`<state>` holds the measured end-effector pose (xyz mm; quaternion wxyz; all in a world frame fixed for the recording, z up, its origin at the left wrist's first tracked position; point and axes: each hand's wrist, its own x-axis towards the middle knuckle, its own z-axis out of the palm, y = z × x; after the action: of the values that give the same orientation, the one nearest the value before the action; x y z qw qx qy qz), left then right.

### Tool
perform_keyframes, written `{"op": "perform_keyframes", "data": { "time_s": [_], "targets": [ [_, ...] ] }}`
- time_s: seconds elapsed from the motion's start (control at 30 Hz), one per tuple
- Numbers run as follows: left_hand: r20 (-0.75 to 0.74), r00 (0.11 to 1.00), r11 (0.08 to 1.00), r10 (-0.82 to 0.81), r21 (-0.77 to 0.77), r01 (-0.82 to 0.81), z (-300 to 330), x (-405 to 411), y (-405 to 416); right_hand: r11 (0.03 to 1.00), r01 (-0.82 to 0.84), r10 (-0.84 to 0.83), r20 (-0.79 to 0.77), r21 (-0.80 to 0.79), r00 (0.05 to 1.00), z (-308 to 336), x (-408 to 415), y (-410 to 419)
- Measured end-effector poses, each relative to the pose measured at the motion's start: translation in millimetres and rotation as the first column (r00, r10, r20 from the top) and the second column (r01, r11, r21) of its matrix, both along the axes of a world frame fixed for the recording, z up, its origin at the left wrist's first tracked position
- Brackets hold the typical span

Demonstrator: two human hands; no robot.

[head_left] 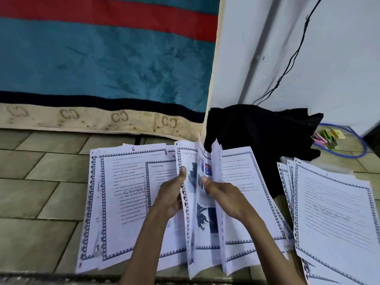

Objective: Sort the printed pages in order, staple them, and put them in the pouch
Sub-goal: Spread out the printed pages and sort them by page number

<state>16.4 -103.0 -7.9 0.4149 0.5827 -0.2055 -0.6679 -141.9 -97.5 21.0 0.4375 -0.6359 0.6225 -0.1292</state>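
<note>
Printed pages with a blue patterned border lie spread on the tiled floor. A left pile (121,202) shows a page marked 6 on top. In the middle, my left hand (171,194) grips the left edge of an upright bundle of pages (202,202) with pictures on them. My right hand (222,194) holds the leaves on its right side, thumb pressed between the sheets, fanning them apart. A separate stack (333,214) with a page marked 1 on top lies at the right. No stapler or pouch is clearly visible.
A black cloth (263,136) lies behind the pages by the white wall. Coloured binder clips (327,136) and a blue cable loop (357,149) sit at the back right. A teal and red blanket (102,68) hangs behind. A black wire (292,56) runs down the wall.
</note>
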Motion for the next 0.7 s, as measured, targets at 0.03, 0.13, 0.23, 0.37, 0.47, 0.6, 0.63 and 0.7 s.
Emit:
{"op": "perform_keyframes", "data": {
  "time_s": [0.03,0.13,0.23,0.37,0.47,0.6,0.63,0.7],
  "targets": [
    [-0.057,0.997,0.999,-0.042,0.015,0.043,1,-3,0,1.0,-0.02,0.02,0.006,0.008,1.0,1,4,1],
    [-0.135,0.988,0.998,-0.069,-0.001,0.07,1,-11,1,0.999,-0.032,0.032,-0.021,-0.037,0.999,2,6,-1],
    [0.142,0.985,0.994,0.103,-0.035,-0.099,0,-2,3,0.987,0.075,-0.084,-0.06,-0.14,0.995,-1,-10,-8],
    [0.399,0.903,0.987,0.159,-0.04,-0.156,-16,22,-2,0.987,0.085,-0.097,-0.076,-0.14,0.992,-2,-24,-14],
    [0.225,0.971,0.996,0.079,0.01,-0.084,-12,14,0,0.99,0.098,-0.101,-0.028,-0.103,0.994,-4,-22,-15],
    [-0.141,0.977,0.982,-0.159,-0.129,0.141,-1,-16,9,0.998,0.064,-0.067,0.132,0.029,0.989,3,-10,-6],
    [-0.143,0.967,0.971,-0.209,-0.143,0.189,0,-23,11,0.997,0.055,-0.063,0.14,0.057,0.988,5,-6,-3],
    [-0.102,0.963,0.961,-0.25,-0.151,0.233,1,-31,13,0.997,0.042,-0.049,0.135,0.06,0.99,8,1,0]
  ]
}}
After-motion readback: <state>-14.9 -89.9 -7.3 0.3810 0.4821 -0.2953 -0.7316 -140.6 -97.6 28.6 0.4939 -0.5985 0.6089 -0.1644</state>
